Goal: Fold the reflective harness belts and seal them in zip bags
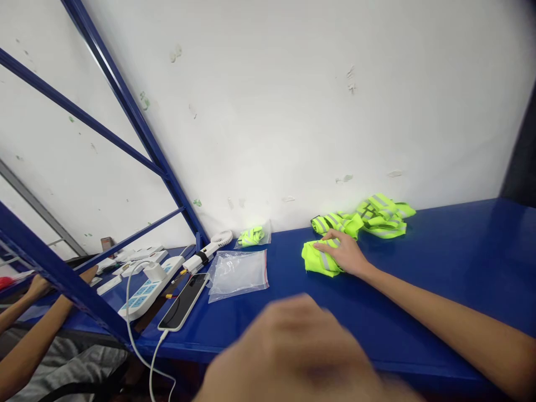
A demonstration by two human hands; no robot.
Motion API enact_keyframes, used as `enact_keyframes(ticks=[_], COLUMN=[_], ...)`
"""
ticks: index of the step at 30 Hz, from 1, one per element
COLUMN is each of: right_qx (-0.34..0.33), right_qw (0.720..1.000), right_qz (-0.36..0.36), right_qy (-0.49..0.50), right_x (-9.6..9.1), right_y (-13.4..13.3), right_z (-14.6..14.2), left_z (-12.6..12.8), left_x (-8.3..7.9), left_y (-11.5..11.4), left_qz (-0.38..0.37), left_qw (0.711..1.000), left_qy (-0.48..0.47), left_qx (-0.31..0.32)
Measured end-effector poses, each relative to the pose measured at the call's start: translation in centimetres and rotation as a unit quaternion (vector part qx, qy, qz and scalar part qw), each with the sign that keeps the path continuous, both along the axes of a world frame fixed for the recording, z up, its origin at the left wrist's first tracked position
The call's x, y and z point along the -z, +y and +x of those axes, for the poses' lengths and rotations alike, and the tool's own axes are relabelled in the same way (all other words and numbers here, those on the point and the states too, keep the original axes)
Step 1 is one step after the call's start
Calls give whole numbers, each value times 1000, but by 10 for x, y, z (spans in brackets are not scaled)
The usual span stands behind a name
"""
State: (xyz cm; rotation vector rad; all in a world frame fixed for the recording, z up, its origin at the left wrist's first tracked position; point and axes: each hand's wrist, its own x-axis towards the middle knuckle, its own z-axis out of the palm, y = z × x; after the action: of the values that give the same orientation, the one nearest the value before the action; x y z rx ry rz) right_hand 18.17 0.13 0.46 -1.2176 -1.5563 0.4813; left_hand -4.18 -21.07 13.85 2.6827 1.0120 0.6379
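A folded fluorescent yellow reflective vest (317, 259) with silver-grey strips lies on the blue table. My right hand (345, 252) reaches in from the right, its bent fingers gripping the top and right side of this bundle. Just behind it, two more yellow reflective vests (383, 215) lie loosely crumpled against the wall. Large and blurred, my left hand (299, 352) is raised close to the camera at the bottom middle; its fingers are smeared, so what it holds, if anything, does not show.
Clear plastic bags (238, 273) lie left of the vest. Behind them is a bagged yellow vest (252, 235). A handheld fan (209, 251), a charging phone (184, 301) and a power strip (153, 287) sit by the blue frame (146, 134). Another person's arms (46, 335) show at far left.
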Motion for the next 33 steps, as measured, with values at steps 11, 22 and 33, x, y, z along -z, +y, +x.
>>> enact_keyframes(ticks=[11,22,33], right_qx=[-17,-70,-84], right_qw=[1000,954,929], right_qz=[-15,-121,-130], right_qy=[3,265,337], right_x=[-4,-14,-13], right_y=[0,-10,-5], right_z=[-2,-14,-8], left_z=[-111,-85,4], left_x=[66,55,82], left_y=[186,172,197], left_qz=[-203,22,190], left_qw=[948,990,979], left_qy=[172,106,15], left_qx=[-172,-93,-70])
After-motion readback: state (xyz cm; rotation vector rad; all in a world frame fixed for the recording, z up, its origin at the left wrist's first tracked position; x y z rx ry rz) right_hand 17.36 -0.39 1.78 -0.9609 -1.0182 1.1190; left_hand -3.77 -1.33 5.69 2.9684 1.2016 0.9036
